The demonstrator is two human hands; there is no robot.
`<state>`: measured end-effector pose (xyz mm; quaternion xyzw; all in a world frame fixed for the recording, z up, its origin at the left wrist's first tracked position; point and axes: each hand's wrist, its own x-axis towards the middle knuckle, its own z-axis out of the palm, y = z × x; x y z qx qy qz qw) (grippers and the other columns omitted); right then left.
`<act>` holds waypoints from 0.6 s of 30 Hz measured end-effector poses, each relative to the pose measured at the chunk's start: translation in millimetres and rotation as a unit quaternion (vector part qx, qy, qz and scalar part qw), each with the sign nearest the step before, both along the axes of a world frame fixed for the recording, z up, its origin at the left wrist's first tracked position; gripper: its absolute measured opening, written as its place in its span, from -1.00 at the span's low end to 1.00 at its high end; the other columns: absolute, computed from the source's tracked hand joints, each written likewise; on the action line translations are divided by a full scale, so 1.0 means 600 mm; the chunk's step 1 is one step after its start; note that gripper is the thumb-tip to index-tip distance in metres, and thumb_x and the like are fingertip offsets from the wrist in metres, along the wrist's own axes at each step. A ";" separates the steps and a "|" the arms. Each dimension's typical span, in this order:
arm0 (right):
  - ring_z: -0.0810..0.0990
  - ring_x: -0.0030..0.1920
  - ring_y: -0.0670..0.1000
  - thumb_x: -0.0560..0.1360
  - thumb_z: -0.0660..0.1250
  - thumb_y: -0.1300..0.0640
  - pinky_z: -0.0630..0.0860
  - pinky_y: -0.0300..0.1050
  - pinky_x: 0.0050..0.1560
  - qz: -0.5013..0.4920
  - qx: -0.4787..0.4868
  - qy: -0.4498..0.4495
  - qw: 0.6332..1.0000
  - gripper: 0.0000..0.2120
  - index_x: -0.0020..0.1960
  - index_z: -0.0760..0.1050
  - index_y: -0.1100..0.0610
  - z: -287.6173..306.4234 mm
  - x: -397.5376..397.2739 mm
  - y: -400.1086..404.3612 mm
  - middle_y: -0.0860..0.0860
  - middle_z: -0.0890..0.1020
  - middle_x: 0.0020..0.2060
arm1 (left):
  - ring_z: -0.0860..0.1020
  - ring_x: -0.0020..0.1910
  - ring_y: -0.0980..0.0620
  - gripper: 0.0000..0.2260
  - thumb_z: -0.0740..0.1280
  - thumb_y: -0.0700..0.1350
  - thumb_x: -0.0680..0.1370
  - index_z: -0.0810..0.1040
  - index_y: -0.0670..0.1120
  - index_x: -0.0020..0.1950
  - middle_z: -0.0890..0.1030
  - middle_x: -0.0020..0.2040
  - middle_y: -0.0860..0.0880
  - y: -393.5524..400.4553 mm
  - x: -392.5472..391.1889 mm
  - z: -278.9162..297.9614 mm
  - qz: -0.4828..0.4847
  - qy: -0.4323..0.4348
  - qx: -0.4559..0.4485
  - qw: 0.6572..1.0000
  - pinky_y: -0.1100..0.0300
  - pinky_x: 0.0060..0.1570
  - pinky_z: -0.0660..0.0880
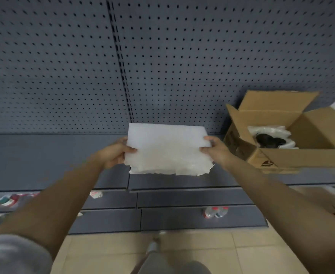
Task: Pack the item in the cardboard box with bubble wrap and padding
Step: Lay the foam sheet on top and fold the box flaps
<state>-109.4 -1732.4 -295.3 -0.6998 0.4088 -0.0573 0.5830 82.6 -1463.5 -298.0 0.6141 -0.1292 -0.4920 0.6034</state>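
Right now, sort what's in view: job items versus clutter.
Job: white padding sheet, held by left hand and right hand; open cardboard box; dark wrapped item inside it.
Clutter: bottles on lower shelf; red-and-white packets.

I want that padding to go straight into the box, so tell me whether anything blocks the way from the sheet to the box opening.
Nothing visible blocks it. Both hands, left hand and right hand, hold the white padding sheet above the shelf; the cardboard box stands to its right, flaps open, with the wrapped dark item already inside.
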 end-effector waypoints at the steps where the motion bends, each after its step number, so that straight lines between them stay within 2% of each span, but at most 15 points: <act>1: 0.52 0.07 0.09 0.51 0.34 0.28 0.49 -0.09 0.00 0.011 -0.010 -0.006 1.000 -0.55 0.36 0.33 0.14 0.017 0.001 -0.005 0.13 0.47 0.29 | 0.60 0.16 -0.10 -0.54 0.36 -0.34 0.42 0.47 -0.11 0.30 0.64 0.18 -0.08 0.001 -0.002 0.022 -0.002 -0.013 -0.004 1.000 0.10 0.02 0.62; 6: 0.51 0.06 0.04 0.51 0.35 0.24 0.48 -0.13 0.03 0.071 -0.061 -0.040 0.995 -0.55 0.37 0.34 0.13 0.106 -0.005 -0.026 0.09 0.47 0.25 | 0.56 0.22 -0.15 -0.40 0.40 -0.24 0.34 0.40 -0.15 0.38 0.56 0.29 -0.14 -0.002 -0.006 0.117 0.010 -0.083 0.013 0.996 0.01 0.05 0.58; 10: 0.56 0.06 0.03 0.46 0.40 0.07 0.55 -0.07 0.10 0.079 -0.131 -0.060 0.986 -0.54 0.33 0.40 0.03 0.166 -0.031 -0.055 0.01 0.49 0.22 | 0.57 0.21 -0.12 -0.44 0.39 -0.21 0.35 0.44 -0.11 0.35 0.59 0.25 -0.10 -0.031 -0.033 0.181 0.014 -0.133 0.011 0.991 0.04 0.07 0.56; 11: 0.57 0.05 0.05 0.46 0.39 0.07 0.56 -0.04 0.09 0.069 -0.134 -0.064 0.987 -0.55 0.32 0.41 0.02 0.176 -0.037 -0.065 0.02 0.49 0.24 | 0.58 0.20 -0.12 -0.45 0.39 -0.21 0.35 0.44 -0.11 0.35 0.60 0.24 -0.10 -0.042 -0.042 0.192 0.012 -0.135 0.003 0.991 0.06 0.05 0.58; 14: 0.56 -0.04 0.04 0.52 0.33 0.20 0.54 -0.19 -0.10 0.046 -0.115 -0.076 0.989 -0.59 0.35 0.38 0.12 0.198 -0.059 -0.085 0.06 0.47 0.23 | 0.57 0.21 -0.13 -0.45 0.39 -0.22 0.36 0.42 -0.14 0.35 0.58 0.26 -0.12 -0.074 -0.065 0.209 0.004 -0.138 -0.010 0.990 0.03 0.10 0.57; 16: 0.54 0.01 0.08 0.53 0.32 0.21 0.53 -0.12 -0.02 0.033 -0.120 -0.073 0.989 -0.60 0.35 0.38 0.13 0.202 -0.077 -0.101 0.09 0.46 0.24 | 0.58 0.20 -0.13 -0.49 0.38 -0.23 0.36 0.45 -0.13 0.32 0.59 0.25 -0.12 -0.097 -0.074 0.208 0.002 -0.140 -0.009 0.990 -0.02 0.17 0.53; 18: 0.55 -0.03 0.03 0.54 0.31 0.19 0.51 -0.15 -0.09 0.018 -0.125 -0.066 0.990 -0.61 0.36 0.39 0.10 0.208 -0.097 -0.117 0.03 0.44 0.18 | 0.58 0.20 -0.12 -0.51 0.38 -0.24 0.39 0.46 -0.13 0.32 0.59 0.25 -0.12 -0.124 -0.078 0.207 -0.012 -0.135 -0.010 0.991 -0.02 0.17 0.54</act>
